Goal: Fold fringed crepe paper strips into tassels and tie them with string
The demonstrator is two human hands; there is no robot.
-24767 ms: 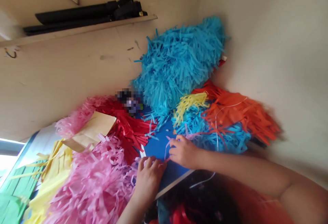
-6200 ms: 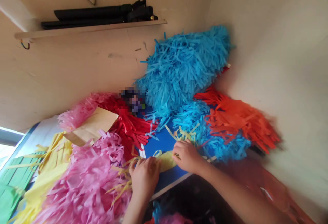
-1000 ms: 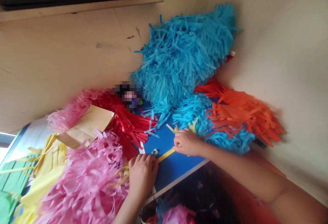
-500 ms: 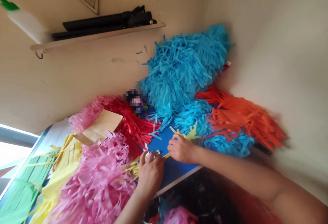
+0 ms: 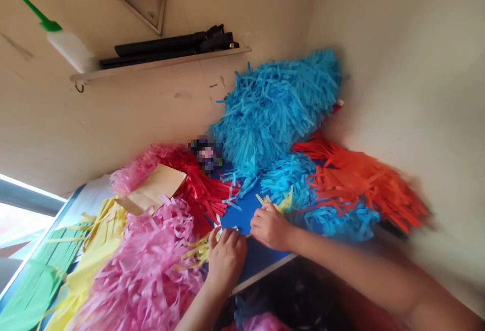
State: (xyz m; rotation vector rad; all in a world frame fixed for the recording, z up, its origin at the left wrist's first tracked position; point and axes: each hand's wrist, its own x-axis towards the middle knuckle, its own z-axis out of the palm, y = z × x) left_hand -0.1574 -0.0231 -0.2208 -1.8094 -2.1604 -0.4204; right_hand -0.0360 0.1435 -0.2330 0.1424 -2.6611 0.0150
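My left hand (image 5: 228, 256) is closed over the blue tabletop's front edge, its fingers curled around a twisted strip of yellow fringed tissue paper (image 5: 200, 250). The loose yellow fringe spills out on that hand's left side. Close by on the right, my right hand (image 5: 270, 226) pinches the same yellow paper, and more fringe sticks out beyond its knuckles. Only a sliver of the twisted middle shows between the two hands; my fingers hide the rest. A pile of pink fringed tissue paper (image 5: 147, 270) lies beside my left forearm.
Blue fringed paper (image 5: 280, 103) is heaped against the corner, with orange fringe (image 5: 367, 179) to its right. Red fringe (image 5: 206, 189), a tan paper piece (image 5: 157, 184), yellow sheets (image 5: 94, 265) and green sheets (image 5: 41, 275) cover the left. A wall shelf (image 5: 166, 63) holds black objects and a green-tipped white bottle (image 5: 70, 50).
My hands have drawn slightly closer together, so less of the twisted yellow paper shows between them. The whole view has shifted a little, with the shelf sitting lower and further right.
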